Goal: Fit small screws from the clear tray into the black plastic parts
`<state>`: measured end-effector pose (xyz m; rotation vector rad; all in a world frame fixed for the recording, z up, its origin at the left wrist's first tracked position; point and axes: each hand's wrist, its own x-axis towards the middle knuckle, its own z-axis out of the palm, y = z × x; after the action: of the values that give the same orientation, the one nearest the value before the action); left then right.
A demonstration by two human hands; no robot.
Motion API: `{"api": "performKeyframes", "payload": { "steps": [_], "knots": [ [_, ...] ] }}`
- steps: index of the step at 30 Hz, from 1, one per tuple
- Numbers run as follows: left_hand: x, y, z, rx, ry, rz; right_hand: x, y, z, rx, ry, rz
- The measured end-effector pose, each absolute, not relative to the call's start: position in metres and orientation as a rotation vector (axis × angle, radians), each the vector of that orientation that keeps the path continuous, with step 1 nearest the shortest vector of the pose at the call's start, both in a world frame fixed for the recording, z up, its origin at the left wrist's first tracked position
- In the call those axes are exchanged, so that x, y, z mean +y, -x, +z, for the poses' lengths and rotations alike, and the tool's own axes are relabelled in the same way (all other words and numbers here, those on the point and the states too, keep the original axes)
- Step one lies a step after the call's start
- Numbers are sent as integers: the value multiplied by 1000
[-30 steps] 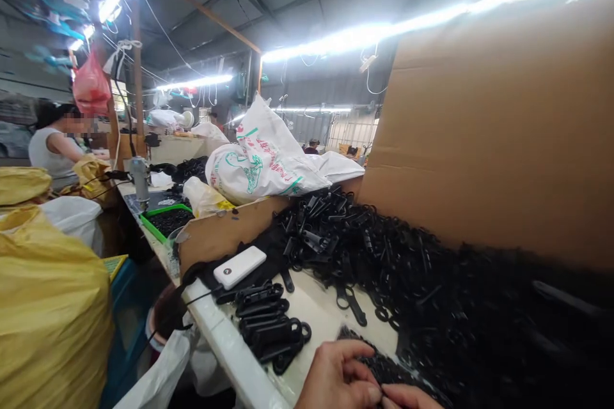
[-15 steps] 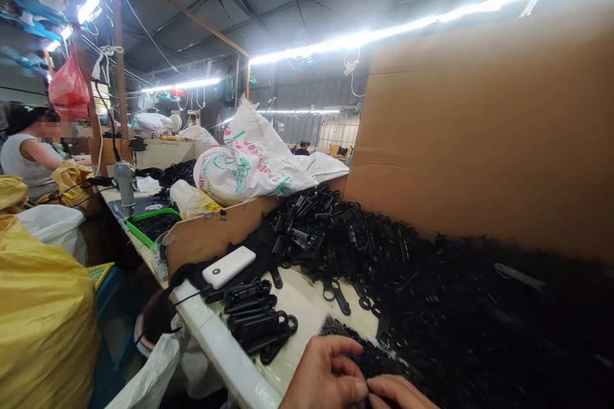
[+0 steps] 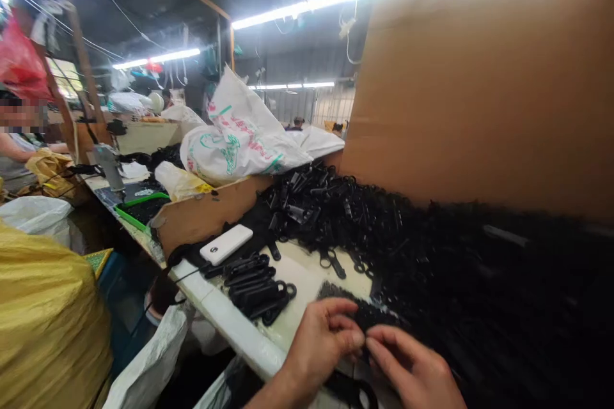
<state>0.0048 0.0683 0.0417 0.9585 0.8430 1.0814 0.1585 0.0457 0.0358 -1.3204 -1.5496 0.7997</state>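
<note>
My left hand [image 3: 323, 339] is closed, thumb and fingers pinched over the near edge of the table. Right beside it, my right hand [image 3: 415, 361] pinches with thumb and forefinger, the tips of both hands almost meeting. Whatever lies between the fingertips is too small and dark to make out. Below the hands shows part of a black piece with a ring-shaped end [image 3: 367, 394]. Just beyond them is a patch of small black bits [image 3: 352, 300]. A row of black plastic parts with ringed ends [image 3: 256, 291] lies to the left.
A large heap of black parts [image 3: 330, 204] spreads across the back and right, against a cardboard sheet [image 3: 470, 89]. A white power bank [image 3: 226, 245] lies near the table edge [image 3: 230, 326]. A yellow sack [image 3: 48, 313] stands at left; a person sits beyond.
The view has tilted down and shifted slightly right, so both hands sit higher and more of the right hand shows. The fingertips stay close together.
</note>
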Motion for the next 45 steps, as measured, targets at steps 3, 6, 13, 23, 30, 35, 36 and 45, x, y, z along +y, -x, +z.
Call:
{"api": "performKeyframes", "payload": {
  "steps": [3,6,13,23,30,35,36,45],
  "knots": [
    [65,-1,50,837,-946,1094,41,-158,50,-1532,1347,884],
    [65,2,51,832,-896,1044,40,-157,52,-1412,1302,1005],
    [62,4,49,753,-854,1007,32,-160,40,-978,1123,1366],
    [59,2,47,738,-831,985,26,-159,44,-740,954,1699],
    [58,1,48,719,-831,975,23,-159,43,-730,941,1683],
    [58,0,49,740,-833,962,19,-159,43,-928,1099,1393],
    [58,1,49,747,-832,962,18,-159,43,-975,1142,1316],
    [57,2,49,751,-868,949,15,-158,51,-1329,1363,916]
  ]
}}
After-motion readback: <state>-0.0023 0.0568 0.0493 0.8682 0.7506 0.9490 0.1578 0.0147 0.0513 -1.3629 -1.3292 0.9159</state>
